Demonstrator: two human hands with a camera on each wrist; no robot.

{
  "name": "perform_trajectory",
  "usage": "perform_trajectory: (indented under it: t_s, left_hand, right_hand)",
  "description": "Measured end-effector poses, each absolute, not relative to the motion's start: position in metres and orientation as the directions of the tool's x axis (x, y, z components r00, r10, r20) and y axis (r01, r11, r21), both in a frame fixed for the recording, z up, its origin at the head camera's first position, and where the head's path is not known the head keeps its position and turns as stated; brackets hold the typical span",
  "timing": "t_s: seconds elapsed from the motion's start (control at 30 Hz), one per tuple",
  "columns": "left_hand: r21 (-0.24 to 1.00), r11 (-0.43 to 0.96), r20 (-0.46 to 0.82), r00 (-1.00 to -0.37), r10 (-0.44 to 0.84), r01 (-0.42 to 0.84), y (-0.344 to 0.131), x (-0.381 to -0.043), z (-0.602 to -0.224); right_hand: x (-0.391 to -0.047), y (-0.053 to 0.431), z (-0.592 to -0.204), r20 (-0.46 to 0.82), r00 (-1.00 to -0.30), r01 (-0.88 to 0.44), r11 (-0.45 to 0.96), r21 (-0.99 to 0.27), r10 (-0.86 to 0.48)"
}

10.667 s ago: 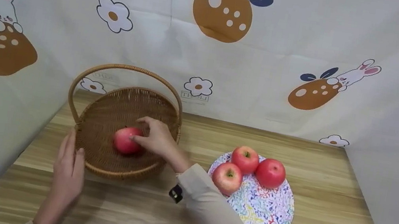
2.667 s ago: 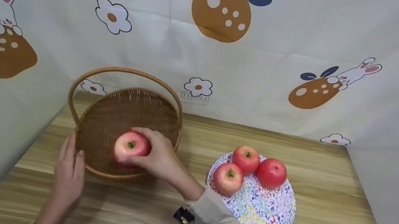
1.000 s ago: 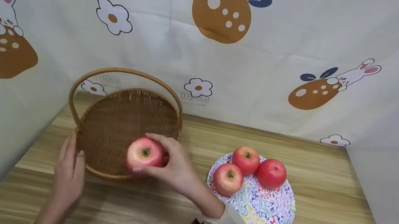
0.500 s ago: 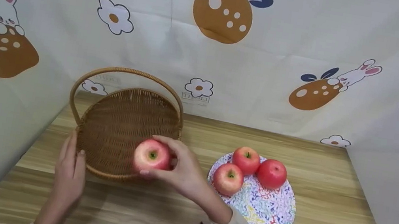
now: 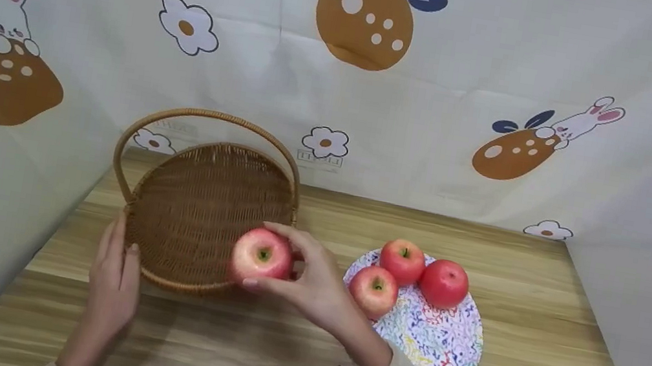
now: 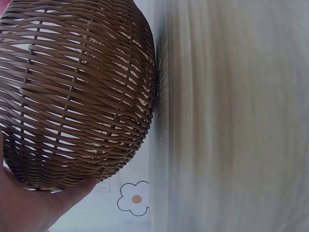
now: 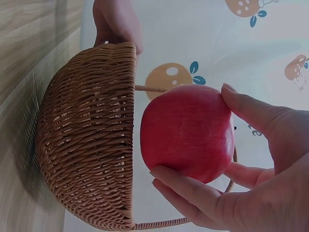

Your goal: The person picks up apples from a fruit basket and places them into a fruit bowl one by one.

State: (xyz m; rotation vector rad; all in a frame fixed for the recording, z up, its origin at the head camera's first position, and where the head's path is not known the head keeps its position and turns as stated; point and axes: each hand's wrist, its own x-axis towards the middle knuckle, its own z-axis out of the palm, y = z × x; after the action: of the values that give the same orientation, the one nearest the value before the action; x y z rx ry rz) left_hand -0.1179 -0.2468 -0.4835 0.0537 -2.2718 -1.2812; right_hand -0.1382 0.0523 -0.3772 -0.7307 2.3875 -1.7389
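Note:
A red apple (image 5: 262, 257) is held in my right hand (image 5: 320, 283), thumb on one side and fingers on the other. In the right wrist view the apple (image 7: 188, 133) is off the basket's rim, above its opening. My left hand (image 5: 115, 277) rests with straight fingers against the near left side of a brown wicker basket (image 5: 197, 208). The left wrist view shows that hand (image 6: 34, 208) touching the basket's woven outer wall (image 6: 72, 92). No other apple shows inside the basket.
Right of the basket lies a round, multicoloured patterned plate (image 5: 430, 350) with three red apples (image 5: 402, 262) towards its back and left. The basket's arched handle (image 5: 215, 116) rises at the back. A printed white cloth (image 5: 444, 97) walls in the wooden table (image 5: 535, 308).
My right hand lifted the apple out of the basket's bottom and carried it right and nearer, to the basket's right front rim. My left hand stayed at the basket's side.

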Motion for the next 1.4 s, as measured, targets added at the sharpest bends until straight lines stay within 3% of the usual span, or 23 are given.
perform_trajectory:
  t_s: [1.4]
  left_hand:
    - [0.785, 0.552, 0.493, -0.823, -0.283, 0.281, -0.246, -0.121, -0.486]
  right_hand:
    - [-0.130, 0.082, -0.381, 0.144, -0.922, -0.242, 0.245, -0.939, -0.358]
